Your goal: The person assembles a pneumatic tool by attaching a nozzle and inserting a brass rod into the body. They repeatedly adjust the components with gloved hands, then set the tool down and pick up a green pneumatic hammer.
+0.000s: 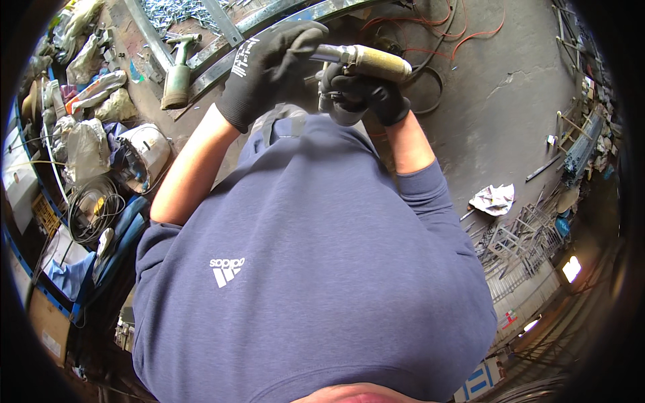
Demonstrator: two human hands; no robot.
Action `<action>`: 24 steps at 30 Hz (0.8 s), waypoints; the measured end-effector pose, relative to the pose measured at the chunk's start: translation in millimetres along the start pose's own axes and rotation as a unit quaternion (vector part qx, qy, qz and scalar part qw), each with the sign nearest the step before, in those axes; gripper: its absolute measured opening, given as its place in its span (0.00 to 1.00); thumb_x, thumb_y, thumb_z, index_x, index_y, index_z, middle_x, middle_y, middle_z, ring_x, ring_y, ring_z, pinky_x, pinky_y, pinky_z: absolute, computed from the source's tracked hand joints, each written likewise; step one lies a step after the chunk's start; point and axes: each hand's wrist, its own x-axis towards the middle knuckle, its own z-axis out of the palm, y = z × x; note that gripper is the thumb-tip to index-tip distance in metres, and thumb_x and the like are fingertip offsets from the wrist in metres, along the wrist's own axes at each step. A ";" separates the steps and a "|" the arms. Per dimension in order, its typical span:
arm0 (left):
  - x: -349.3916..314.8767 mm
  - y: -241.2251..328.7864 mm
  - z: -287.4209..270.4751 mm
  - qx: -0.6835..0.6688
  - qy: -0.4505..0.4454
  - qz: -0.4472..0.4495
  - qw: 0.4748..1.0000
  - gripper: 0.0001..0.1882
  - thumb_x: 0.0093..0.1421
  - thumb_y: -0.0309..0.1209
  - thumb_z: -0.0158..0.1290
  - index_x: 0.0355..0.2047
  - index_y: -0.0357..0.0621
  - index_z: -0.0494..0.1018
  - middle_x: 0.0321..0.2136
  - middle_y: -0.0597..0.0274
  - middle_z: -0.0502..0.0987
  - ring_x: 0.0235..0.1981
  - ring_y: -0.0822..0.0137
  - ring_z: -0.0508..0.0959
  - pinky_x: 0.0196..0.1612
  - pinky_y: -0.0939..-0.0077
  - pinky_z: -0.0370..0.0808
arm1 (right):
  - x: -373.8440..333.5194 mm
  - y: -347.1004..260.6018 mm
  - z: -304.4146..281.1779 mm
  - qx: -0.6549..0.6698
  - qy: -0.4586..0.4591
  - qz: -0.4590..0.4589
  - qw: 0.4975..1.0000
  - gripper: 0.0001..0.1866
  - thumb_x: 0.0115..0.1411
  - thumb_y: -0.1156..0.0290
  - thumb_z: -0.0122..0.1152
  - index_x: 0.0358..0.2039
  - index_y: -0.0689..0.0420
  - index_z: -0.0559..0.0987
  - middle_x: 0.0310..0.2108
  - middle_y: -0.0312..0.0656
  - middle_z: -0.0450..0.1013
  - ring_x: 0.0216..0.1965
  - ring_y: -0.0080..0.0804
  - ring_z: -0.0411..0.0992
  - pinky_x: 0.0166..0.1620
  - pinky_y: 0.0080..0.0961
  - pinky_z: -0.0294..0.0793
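Observation:
My right hand (369, 94), in a black glove, is wrapped around the grip of a pistol-shaped air tool with a yellow barrel (381, 63) and a silver nose. The tool lies roughly level, its nose pointing left. At the nose tip is my left hand (269, 67), also gloved in black, its fingers curled and pressed together. Whatever sits between those fingers is hidden. Left of that hand, a second air tool with a green cylinder (177, 84) stands beside a metal frame (222, 60).
A heap of small silver fasteners (181, 15) lies beyond the frame. Red hoses (463, 32) and dark cable coil across the floor at far right. Plastic bags, a white bucket (146, 151) and coiled wire (95, 209) crowd the left. Crumpled paper (494, 199) and metal racks (521, 245) are at right.

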 end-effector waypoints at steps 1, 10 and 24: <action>-0.9 -0.3 1.4 -0.037 0.011 -0.055 0.998 0.20 0.80 0.42 0.47 0.57 0.40 0.78 0.47 0.53 0.83 0.49 0.60 0.84 0.56 0.67 0.80 | 0.6 2.2 -1.1 -0.008 0.013 -0.015 1.000 0.09 0.65 0.76 0.70 0.45 0.61 0.82 0.36 0.40 0.81 0.34 0.26 0.79 0.38 0.27 0.81; -14.7 -2.5 -8.5 -0.209 0.069 -0.184 0.958 0.22 0.79 0.47 0.48 0.56 0.43 0.80 0.48 0.58 0.84 0.50 0.67 0.83 0.56 0.70 0.80 | 8.2 -4.3 0.6 -0.074 0.030 0.002 0.997 0.14 0.67 0.74 0.68 0.52 0.60 0.83 0.30 0.34 0.79 0.29 0.20 0.75 0.34 0.22 0.77; -26.4 -17.9 26.0 -0.699 0.103 -0.240 0.666 0.26 0.77 0.47 0.50 0.64 0.42 0.73 0.61 0.55 0.79 0.61 0.61 0.80 0.59 0.68 0.84 | 6.3 54.1 -48.8 0.039 -0.024 0.012 0.999 0.22 0.69 0.71 0.62 0.62 0.62 0.72 0.53 0.37 0.74 0.49 0.22 0.72 0.53 0.23 0.78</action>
